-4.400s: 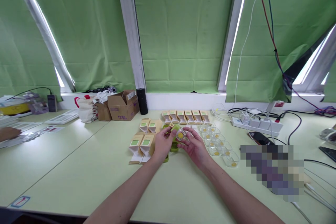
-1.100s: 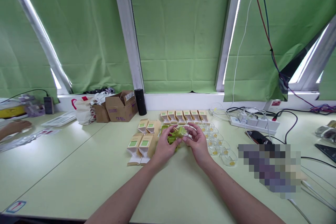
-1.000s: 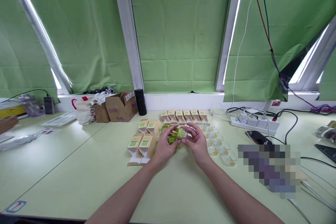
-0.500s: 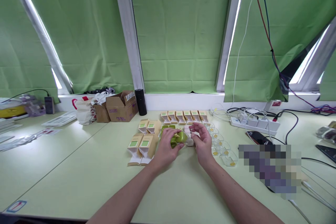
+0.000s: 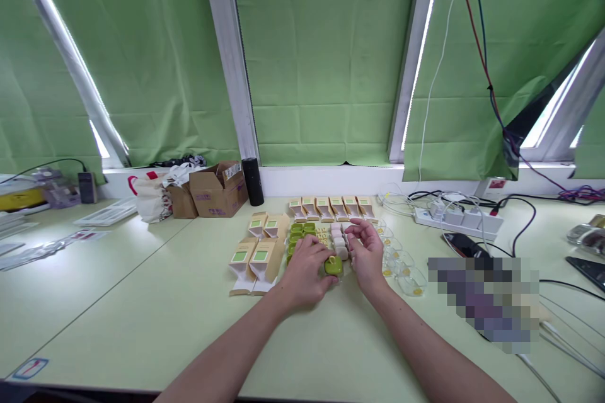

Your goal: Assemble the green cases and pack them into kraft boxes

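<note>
My left hand (image 5: 309, 269) closes around a small green case (image 5: 333, 266) with a yellow loop on top, held low over the table. A clear rim shows around its base. Just right of it, my right hand (image 5: 367, 257) hovers with fingers slightly apart and nothing visible in them. Its fingertips are close to a column of small white and pale pink pieces (image 5: 339, 242). Beyond my left hand lie green open cases (image 5: 309, 227) and several small yellow pieces (image 5: 322, 234). Clear plastic shells with yellow spots (image 5: 412, 283) lie right of my right hand.
Cream boxes with green labels (image 5: 267, 258) stand at the left, and a row of similar ones (image 5: 323, 208) at the back. A white power strip (image 5: 458, 224) with cables sits at the right. Behind are a cardboard box (image 5: 215, 194) and a black cylinder (image 5: 253, 182).
My left hand has come nearer and lowered the green case, which now stands upright with its loop on top. My right hand has drawn away from the case and stays beside the white pieces.
</note>
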`<state>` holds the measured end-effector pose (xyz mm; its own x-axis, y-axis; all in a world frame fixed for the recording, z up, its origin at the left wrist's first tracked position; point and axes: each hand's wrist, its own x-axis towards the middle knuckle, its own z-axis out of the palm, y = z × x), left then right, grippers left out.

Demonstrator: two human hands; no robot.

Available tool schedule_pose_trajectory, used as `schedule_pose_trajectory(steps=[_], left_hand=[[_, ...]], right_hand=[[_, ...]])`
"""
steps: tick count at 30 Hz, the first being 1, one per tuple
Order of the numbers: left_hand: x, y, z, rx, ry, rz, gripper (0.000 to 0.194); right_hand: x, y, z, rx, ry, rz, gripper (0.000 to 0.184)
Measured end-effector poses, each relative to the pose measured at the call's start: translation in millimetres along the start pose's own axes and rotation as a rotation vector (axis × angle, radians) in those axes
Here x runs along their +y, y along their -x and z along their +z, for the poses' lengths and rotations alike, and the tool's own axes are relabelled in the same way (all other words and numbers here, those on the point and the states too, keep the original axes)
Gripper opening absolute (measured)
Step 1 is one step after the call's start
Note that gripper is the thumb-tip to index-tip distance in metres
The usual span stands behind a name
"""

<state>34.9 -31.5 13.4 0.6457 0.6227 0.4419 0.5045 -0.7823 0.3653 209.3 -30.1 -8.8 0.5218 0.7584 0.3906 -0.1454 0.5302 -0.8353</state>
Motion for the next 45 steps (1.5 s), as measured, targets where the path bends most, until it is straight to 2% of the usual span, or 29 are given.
schedule_pose_trajectory(steps=[4,17,21,24,27,29,33,39,45], left_hand=[[-1,-1,0.9,-0.050,-0.051,0.006,0.041],[2,-1,-0.5,-0.096,-0.135,0.002,0.035],[5,-1,-5.4,-0.036,-0.132,-0.004,0.043],[0,-5,-11.4,0.059,-0.136,-0.046,0.036],[-15,-15,-20.3,0.144,-0.164,-0.172,0.030],[-29,-25,-27.5,0.155,-0.220,-0.263,0.029],[-60,-48,-40.4,-0.029,-0.397,-0.339,0.035],[-105,-81,-42.0,-0.278,-0.422,-0.335,0.028],[-125,-102,-31.4,-0.381,-0.413,-0.390,0.039]], right_hand=[[2,1,0,-0.013,0.004,0.018,0.034],[1,2,1,-0.033,0.001,0.032,0.034],[0,2,0,-0.031,-0.004,0.029,0.034],[-1,2,0,-0.025,-0.004,0.025,0.033],[-2,2,0,-0.017,0.000,0.033,0.033],[-1,1,1,-0.013,0.000,0.034,0.033],[0,0,1,-0.019,0.000,0.036,0.033],[-1,2,1,-0.042,0.014,0.046,0.034],[-4,4,2,-0.050,0.028,0.027,0.033]])
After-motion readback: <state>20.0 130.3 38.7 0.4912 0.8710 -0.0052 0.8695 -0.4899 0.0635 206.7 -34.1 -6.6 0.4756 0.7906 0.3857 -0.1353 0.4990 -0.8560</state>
